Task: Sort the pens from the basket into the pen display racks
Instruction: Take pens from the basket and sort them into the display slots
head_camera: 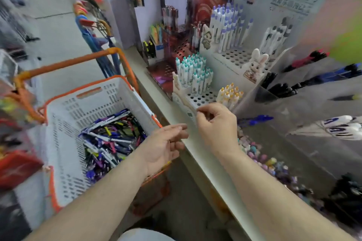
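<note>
Both hands hover: left hand (166,145) loosely open, right hand (216,123) pinching a cream pen (184,97)

A pale grey shop floor (58,31) runs down the aisle, crossed by a dark seam; a cream shelf ledge (197,154) slants across the right; tall white display backboards (111,5) rise behind it; blurred merchandise racks (11,17) line the left; lighting even, soft.

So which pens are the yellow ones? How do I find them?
Look at the white rack with holes on the shelf, just above the right hand. The yellow-capped pens stand at its right front corner. Their neighbours behind, the teal-capped pens, have green-blue tops.
</note>
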Demonstrator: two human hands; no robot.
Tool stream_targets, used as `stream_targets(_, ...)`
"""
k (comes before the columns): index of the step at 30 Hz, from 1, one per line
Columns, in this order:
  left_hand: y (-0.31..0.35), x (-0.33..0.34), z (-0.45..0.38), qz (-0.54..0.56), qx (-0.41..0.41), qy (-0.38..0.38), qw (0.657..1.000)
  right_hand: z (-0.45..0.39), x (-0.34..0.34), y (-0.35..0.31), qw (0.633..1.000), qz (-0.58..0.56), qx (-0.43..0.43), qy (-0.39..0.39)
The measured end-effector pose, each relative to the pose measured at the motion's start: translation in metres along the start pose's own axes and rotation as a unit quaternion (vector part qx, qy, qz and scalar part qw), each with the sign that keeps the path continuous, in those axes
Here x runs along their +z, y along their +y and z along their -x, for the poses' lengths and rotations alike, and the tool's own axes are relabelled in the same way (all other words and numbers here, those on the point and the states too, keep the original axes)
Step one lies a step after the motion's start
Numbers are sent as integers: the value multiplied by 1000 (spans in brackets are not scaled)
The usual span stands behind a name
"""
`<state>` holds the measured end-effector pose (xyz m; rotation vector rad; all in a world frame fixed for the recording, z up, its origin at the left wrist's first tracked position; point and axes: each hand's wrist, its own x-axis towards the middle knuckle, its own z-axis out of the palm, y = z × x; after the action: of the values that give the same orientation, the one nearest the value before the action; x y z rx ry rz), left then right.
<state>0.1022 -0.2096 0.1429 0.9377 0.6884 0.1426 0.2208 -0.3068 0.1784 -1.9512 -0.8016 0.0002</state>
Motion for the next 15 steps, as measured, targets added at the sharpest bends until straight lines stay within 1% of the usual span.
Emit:
stream_targets(3,2,-53,2,6,16,68,998,5,37,-4,996,15,17,-85)
stream_targets(8,2,-130,-4,2,-7,152,988,5,94,-5,978,77,28,-192)
stream_targets(12,-5,-179,-19,-55,-43,192,979,2,139,4,968,124,13,-217)
stream_targets(15,-12,-212,-34,-146,-95,209,962,1,170,12,957,167,16,-238)
